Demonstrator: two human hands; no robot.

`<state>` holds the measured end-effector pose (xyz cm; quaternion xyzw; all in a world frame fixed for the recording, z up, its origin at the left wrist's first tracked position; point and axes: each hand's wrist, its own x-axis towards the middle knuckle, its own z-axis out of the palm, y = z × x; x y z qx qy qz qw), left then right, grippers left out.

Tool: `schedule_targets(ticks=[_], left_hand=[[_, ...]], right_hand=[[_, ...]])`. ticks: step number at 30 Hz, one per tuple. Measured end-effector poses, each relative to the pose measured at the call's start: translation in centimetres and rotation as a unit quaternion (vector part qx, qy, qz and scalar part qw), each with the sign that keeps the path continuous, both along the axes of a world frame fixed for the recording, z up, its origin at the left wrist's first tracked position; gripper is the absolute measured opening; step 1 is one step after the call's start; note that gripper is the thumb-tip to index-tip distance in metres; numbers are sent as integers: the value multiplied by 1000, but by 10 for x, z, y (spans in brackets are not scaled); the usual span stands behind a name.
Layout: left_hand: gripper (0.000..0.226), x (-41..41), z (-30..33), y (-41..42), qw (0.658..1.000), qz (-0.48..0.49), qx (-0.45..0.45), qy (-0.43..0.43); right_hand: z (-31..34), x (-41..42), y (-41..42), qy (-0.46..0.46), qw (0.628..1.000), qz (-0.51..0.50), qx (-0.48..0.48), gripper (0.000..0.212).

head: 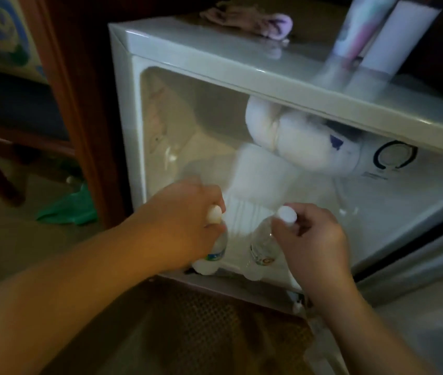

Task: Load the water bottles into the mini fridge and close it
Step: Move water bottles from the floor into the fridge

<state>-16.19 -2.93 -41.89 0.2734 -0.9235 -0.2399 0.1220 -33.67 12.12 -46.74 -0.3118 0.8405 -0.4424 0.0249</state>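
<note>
A lived-in room of a home or hotel: a white mini fridge point(242, 58) stands on the floor point(12, 239) beside dark wooden furniture point(60, 77), with a crumpled cloth point(242, 18) on its top and a green rag point(71, 209) lying on the floor.

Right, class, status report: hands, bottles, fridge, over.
Left hand shut on left bottle, right hand on right bottle. Both bottles upright at fridge front edge. Door open. Frosted lump overhead, clear of bottles.

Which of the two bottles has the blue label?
The bottle in the left hand, the left bottle; the right bottle, held by the right hand, shows a pale label.
</note>
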Motion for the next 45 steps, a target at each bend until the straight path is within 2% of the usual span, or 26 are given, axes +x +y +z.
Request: schedule_targets(ticks=[4, 8, 13, 29, 35, 41, 45], left_hand=[[20, -26, -11, -9, 999, 5, -51, 15], [19, -39, -16, -13, 997, 30, -45, 46], [24, -47, -13, -17, 996, 49, -32, 64], [25, -58, -23, -29, 995, 37, -31, 87], [25, -61, -35, -30, 993, 42, -24, 105], [30, -79, -41, -29, 991, 52, -23, 117], [35, -103, -45, -27, 986, 72, -16, 148]], right_hand=[[-12, -34, -19, 47, 998, -30, -10, 22], [-17, -53, -44, 19, 996, -83, -30, 22], [-23, -73, -76, 3, 984, -172, -48, 34], [-45, -116, -111, 129, 940, -292, -118, 34], [-54, -117, -102, 65, 939, -307, -142, 35], [-58, -106, -85, 6, 953, -267, -140, 63], [-58, -95, -76, -16, 965, -234, -119, 71]])
